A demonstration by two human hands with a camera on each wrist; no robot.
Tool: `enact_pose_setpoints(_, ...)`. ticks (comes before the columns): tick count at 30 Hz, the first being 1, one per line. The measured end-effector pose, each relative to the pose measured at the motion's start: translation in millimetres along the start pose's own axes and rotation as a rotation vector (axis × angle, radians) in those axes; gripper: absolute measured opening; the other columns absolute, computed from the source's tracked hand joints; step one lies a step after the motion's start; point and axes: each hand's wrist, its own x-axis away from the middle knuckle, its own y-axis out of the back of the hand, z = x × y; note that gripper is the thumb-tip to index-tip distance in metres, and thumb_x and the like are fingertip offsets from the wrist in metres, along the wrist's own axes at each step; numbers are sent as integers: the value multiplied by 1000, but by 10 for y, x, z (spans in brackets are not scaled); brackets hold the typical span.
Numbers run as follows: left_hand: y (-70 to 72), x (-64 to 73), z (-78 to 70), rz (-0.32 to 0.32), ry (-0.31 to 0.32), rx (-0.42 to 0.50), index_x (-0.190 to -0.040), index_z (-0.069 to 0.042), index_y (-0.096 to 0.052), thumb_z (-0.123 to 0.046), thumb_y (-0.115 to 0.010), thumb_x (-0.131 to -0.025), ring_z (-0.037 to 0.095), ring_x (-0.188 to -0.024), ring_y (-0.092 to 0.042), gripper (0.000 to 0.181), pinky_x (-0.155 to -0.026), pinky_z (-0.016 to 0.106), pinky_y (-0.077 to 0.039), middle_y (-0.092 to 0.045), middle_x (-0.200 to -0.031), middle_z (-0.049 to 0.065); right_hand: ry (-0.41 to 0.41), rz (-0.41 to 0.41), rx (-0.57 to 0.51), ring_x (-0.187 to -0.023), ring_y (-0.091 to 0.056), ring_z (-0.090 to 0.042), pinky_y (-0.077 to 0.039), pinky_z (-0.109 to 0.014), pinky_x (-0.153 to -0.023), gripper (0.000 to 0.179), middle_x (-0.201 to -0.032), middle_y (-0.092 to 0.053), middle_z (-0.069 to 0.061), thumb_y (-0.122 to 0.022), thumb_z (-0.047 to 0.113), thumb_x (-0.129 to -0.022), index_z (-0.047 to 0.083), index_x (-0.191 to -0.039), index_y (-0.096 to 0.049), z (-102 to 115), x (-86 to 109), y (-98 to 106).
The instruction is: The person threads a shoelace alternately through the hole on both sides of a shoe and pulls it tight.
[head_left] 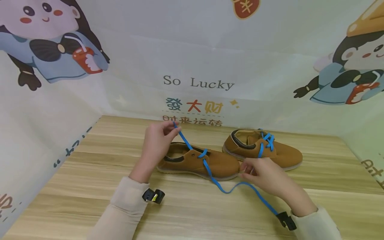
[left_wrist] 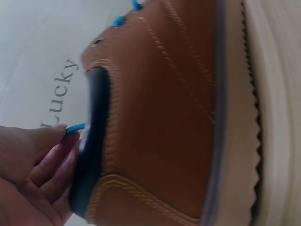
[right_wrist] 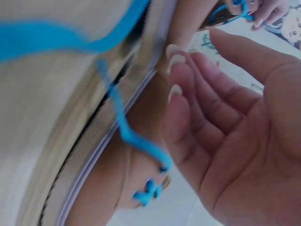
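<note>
A brown shoe lies on its sole with its toe to the right. My left hand pinches one end of its blue shoelace, drawn up above the heel opening. The left wrist view shows the lace tip between thumb and fingertips, beside the dark collar. The other lace end hangs over the shoe's near side and runs along the table toward my right wrist. By the toe is my right hand; in the right wrist view its fingers are loosely bent with nothing between them.
Behind and to the right stands the second brown shoe, its blue lace crossed through the eyelets. Both shoes are on a wood-grain table. A printed cloth wall rises at the back and sides. Each wrist carries a black camera mount.
</note>
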Motion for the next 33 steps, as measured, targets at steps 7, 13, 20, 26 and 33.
enact_pose_setpoints(7,-80,38,55,59,-7,-139,-118,-6,-74,-16,-69,-97,23,-87,-73,24,-67,31,-51,-79,-99,11,-61,92,69,-59,-55,0,-45,-21,-55,13,-70,-64,11,-74,25,-93,16,-85,-69,-188,165,-18)
enact_pose_setpoints(13,-96,52,122,105,4,-209,-124,-7,-72,-13,-69,-96,25,-90,-72,28,-71,36,-54,-78,-102,12,-124,209,105,-56,-44,-4,-38,-22,-53,29,-62,-53,12,-79,36,-86,19,-69,-63,-246,246,41)
enact_pose_setpoints(20,-123,44,163,167,35,-212,-123,-5,-71,-11,-67,-97,27,-95,-73,26,-81,42,-58,-77,-105,14,-125,316,61,-64,-50,-6,-43,-23,-58,23,-72,-59,10,-86,24,-79,17,-72,-65,-292,282,37)
enact_pose_setpoints(26,-124,37,164,220,35,-244,-116,-5,-74,-13,-64,-99,25,-97,-73,21,-84,41,-58,-77,-107,12,-13,345,11,-65,-46,-2,-42,-21,-59,14,-73,-58,10,-77,6,-80,14,-77,-67,-314,275,9)
enact_pose_setpoints(33,-83,33,136,291,59,-298,-114,-5,-75,-17,-62,-101,25,-99,-71,22,-86,42,-58,-76,-111,11,41,349,-83,-66,-48,1,-44,-20,-59,14,-75,-59,11,-71,1,-84,14,-81,-66,-302,269,44)
